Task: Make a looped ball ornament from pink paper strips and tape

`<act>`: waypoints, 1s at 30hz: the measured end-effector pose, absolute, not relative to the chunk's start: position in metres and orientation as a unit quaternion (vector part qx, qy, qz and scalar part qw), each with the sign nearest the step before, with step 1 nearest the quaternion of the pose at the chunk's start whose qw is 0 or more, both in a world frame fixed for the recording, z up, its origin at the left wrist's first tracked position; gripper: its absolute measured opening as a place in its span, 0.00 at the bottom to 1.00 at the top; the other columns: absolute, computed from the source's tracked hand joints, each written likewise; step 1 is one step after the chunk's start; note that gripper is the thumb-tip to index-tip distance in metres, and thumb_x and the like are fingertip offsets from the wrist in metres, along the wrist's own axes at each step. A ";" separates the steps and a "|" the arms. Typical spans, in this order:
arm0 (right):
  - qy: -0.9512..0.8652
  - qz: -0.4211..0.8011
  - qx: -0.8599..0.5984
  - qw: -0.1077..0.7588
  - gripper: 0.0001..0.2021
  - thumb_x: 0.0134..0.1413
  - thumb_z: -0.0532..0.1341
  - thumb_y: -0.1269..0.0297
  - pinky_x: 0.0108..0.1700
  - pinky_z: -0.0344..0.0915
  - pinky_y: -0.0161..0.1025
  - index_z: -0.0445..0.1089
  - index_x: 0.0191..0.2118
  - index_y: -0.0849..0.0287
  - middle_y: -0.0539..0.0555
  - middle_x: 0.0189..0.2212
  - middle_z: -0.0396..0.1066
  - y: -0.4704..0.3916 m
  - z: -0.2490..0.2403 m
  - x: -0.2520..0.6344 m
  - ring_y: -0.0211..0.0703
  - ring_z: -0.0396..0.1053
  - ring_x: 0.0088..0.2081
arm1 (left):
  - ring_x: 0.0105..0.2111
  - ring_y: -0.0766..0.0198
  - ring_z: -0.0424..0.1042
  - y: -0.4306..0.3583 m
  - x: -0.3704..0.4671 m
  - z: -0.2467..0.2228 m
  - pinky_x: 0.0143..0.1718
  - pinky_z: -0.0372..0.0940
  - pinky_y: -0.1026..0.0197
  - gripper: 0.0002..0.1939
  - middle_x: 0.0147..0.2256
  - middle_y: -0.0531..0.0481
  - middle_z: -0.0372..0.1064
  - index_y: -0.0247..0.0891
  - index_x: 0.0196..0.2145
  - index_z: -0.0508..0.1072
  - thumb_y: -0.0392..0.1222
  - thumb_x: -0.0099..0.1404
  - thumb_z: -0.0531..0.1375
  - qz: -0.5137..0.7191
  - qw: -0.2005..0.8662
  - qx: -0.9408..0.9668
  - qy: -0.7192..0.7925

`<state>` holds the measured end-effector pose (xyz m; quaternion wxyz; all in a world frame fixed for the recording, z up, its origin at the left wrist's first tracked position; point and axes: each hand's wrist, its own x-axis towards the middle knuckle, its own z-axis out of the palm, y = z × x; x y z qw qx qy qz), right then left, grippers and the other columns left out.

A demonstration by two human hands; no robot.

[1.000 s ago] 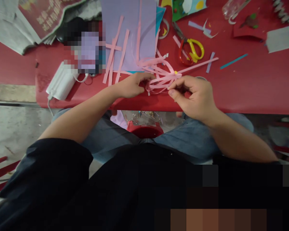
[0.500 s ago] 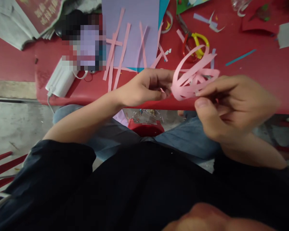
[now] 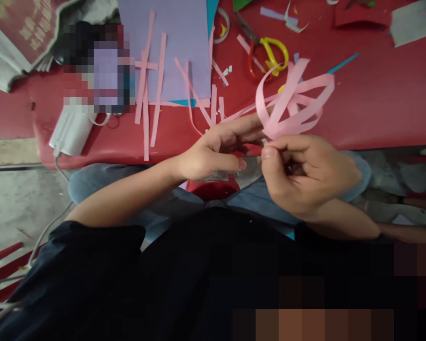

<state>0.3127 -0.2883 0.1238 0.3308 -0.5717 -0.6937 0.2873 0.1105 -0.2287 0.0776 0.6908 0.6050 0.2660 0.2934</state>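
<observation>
A pink paper-strip ball with curved loops [image 3: 282, 111] is held up over the table's front edge. My right hand [image 3: 305, 170] pinches thumb and forefinger together just below its base, on a small whitish piece [image 3: 264, 141]. My left hand [image 3: 223, 147] is beside the ball's left side, its thumb apart from the fingers and its fingertips partly behind the ball. Several pink strips [image 3: 158, 90] lie left of the ball, some on a purple sheet [image 3: 184, 38].
Yellow-and-red-handled scissors [image 3: 252, 38] and a tape roll [image 3: 223, 26] lie beyond the hands on the red table [image 3: 358, 104]. A white power bank [image 3: 73, 130] with a cable is at left. A blue strip [image 3: 344, 63] lies at right.
The view has shifted. My right hand has moved left and under the ball, pinching at its base instead of its right side. The ball is turned upward, and my left thumb has spread from its fingers.
</observation>
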 end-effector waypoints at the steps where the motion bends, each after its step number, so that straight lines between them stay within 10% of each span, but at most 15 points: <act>1: -0.689 0.219 -0.595 0.351 0.06 0.65 0.66 0.62 0.28 0.65 0.37 0.79 0.37 0.56 0.50 0.22 0.71 -0.291 0.123 0.307 0.38 0.70 0.24 | 0.61 0.51 0.79 -0.228 0.112 0.074 0.49 0.79 0.62 0.29 0.59 0.54 0.77 0.49 0.68 0.69 0.39 0.72 0.66 0.295 0.667 0.632 0.261; 7: -0.665 0.155 -0.622 0.384 0.06 0.65 0.66 0.61 0.27 0.66 0.38 0.78 0.36 0.54 0.50 0.25 0.77 -0.294 0.111 0.301 0.38 0.72 0.23 | 0.63 0.54 0.76 -0.229 0.116 0.060 0.50 0.81 0.65 0.28 0.66 0.60 0.72 0.55 0.70 0.65 0.55 0.77 0.62 0.311 0.523 0.749 0.260; 30: -0.664 0.179 -0.597 0.413 0.06 0.66 0.67 0.62 0.26 0.61 0.37 0.78 0.36 0.56 0.48 0.21 0.68 -0.288 0.103 0.309 0.33 0.60 0.21 | 0.69 0.48 0.67 -0.233 0.109 0.058 0.51 0.79 0.66 0.26 0.68 0.59 0.70 0.50 0.67 0.70 0.51 0.75 0.64 0.309 0.480 0.767 0.291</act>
